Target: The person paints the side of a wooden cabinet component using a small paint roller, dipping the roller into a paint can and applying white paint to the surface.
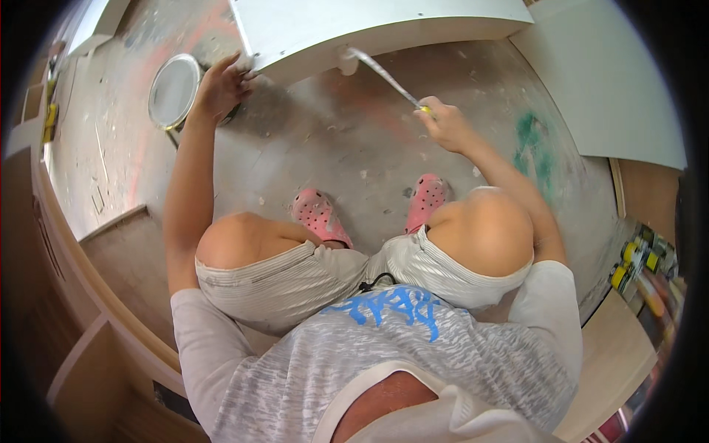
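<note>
My right hand [447,125] is closed round the yellow-ended grip of a small paint roller [384,75]. Its long thin frame runs up and left, and the white roller head meets the front edge of a white board [384,22]. At that board's near left corner is my left hand [220,90], its fingers loosely bent and apart. Fingertips there are at or very near the corner; whether they press on it I cannot tell. Just left of this hand stands a round can [175,127] with a pale grey-white top.
A large pale panel [598,81] lies at the right. Several yellow-and-black cans or tools [635,258] sit at the right rim. Wooden cabinet frames [111,362] line the left side. My feet in pink clogs [319,214] rest on the paint-stained floor [369,159].
</note>
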A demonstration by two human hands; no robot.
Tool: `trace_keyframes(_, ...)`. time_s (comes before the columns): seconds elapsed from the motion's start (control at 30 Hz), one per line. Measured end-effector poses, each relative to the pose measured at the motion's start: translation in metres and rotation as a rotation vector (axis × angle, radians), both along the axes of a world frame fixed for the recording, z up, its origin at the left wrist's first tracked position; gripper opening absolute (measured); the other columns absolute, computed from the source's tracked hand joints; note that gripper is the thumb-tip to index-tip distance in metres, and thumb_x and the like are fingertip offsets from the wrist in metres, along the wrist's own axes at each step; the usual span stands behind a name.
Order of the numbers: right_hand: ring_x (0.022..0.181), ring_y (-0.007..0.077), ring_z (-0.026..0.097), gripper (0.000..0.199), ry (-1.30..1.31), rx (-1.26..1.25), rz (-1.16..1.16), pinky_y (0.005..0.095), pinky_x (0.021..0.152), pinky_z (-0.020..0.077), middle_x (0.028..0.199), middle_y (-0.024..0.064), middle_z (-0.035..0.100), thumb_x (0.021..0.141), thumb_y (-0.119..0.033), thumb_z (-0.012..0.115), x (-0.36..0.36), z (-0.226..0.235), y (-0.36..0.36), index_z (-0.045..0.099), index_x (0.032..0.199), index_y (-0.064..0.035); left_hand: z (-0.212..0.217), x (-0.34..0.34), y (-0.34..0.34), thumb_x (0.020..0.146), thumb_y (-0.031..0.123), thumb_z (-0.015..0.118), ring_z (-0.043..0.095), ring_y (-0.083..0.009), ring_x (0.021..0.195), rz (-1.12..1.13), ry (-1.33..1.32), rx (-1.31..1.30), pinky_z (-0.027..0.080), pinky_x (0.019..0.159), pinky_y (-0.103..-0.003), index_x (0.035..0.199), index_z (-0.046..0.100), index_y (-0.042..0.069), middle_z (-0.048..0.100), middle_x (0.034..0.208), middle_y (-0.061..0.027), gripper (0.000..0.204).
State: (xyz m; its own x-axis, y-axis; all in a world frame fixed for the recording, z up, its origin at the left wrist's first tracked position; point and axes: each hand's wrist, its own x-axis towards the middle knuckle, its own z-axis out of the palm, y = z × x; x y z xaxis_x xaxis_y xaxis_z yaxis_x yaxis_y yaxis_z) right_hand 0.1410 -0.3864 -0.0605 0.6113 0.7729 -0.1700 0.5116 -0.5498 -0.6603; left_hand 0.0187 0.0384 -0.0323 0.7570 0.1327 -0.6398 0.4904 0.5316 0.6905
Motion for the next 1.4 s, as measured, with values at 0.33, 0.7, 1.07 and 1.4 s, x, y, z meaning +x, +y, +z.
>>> trace_keyframes(0.33, 0.074, 0.0393, 0.06, 0.029, -0.01, -0.034, -0.529, 0.0436, 0.064, 0.0443, 0.076, 0.0211, 0.06, 0.089, -0.034, 0.051, 0.055, -0.006, -0.103, 0.057, 0.099, -0.0066, 0.008, -0.004, -0.014, 0.085, 0.047, 0.046, 0.049, -0.0197, 0.069, 0.114, -0.002, -0.152, 0.038, 0.076, -0.035, 0.085, 0.057, 0.001, 0.054, 0.077, -0.0086, 0.047)
trace_keyframes(0.7, 0.084, 0.0456, 0.057, 0.034, 0.114, 0.083, -0.722, 0.0483, 0.073, 0.0448, 0.082, 0.0273, 0.06, 0.089, -0.033, 0.048, 0.01, -0.008, -0.051, 0.052, 0.097, -0.0003, 0.02, 0.0, -0.046, 0.082, 0.054, 0.049, 0.045, -0.0183, 0.064, 0.227, 0.05, -0.145, 0.035, 0.072, -0.032, 0.084, 0.058, -0.001, 0.054, 0.071, -0.0085, 0.057)
trace_keyframes(1.07, 0.086, 0.0448, 0.057, 0.036, -0.148, 0.005, -0.914, 0.0481, 0.074, 0.0449, 0.086, 0.0269, 0.061, 0.086, -0.035, 0.052, 0.138, -0.017, -0.1, 0.054, 0.093, -0.0001, 0.018, 0.004, -0.062, 0.082, 0.054, 0.048, 0.044, -0.0192, 0.064, 0.22, 0.049, -0.262, 0.034, 0.07, -0.032, 0.086, 0.059, -0.003, 0.055, 0.072, -0.0099, 0.058)
trace_keyframes(1.4, 0.091, 0.0448, 0.056, 0.033, -0.037, -0.002, -0.873, 0.0493, 0.077, 0.0448, 0.093, 0.0267, 0.06, 0.085, -0.032, 0.054, 0.063, 0.006, -0.049, 0.052, 0.1, -0.0028, 0.018, -0.003, -0.057, 0.082, 0.059, 0.042, 0.043, -0.0189, 0.065, 0.199, -0.04, -0.263, 0.032, 0.071, -0.033, 0.088, 0.06, -0.003, 0.057, 0.077, -0.0088, 0.064)
